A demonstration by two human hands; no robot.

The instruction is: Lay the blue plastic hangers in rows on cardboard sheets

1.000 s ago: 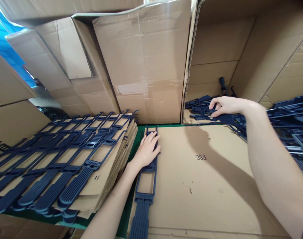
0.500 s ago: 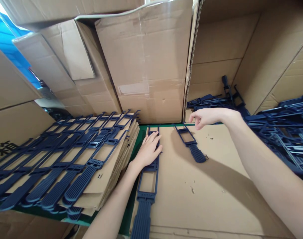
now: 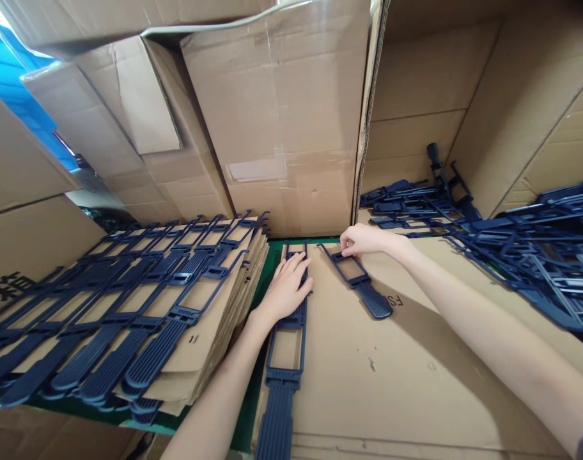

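My left hand (image 3: 286,287) lies flat, fingers stretched out, on a long dark blue plastic handle strip (image 3: 282,358) that runs along the left edge of a flat cardboard sheet (image 3: 397,383). My right hand (image 3: 363,241) pinches the far end of a second blue handle strip (image 3: 361,286), which lies slanted on the same sheet, a little to the right of the first.
To the left a stack of cardboard sheets (image 3: 209,338) carries several blue strips (image 3: 128,300) laid side by side. An open carton (image 3: 416,134) at the right holds a loose pile of blue strips (image 3: 536,249). Big cardboard boxes (image 3: 277,115) stand behind.
My right hand went from the pile in the carton to the sheet, bringing one blue strip leftward and down onto it. The left hand stayed on the first strip.
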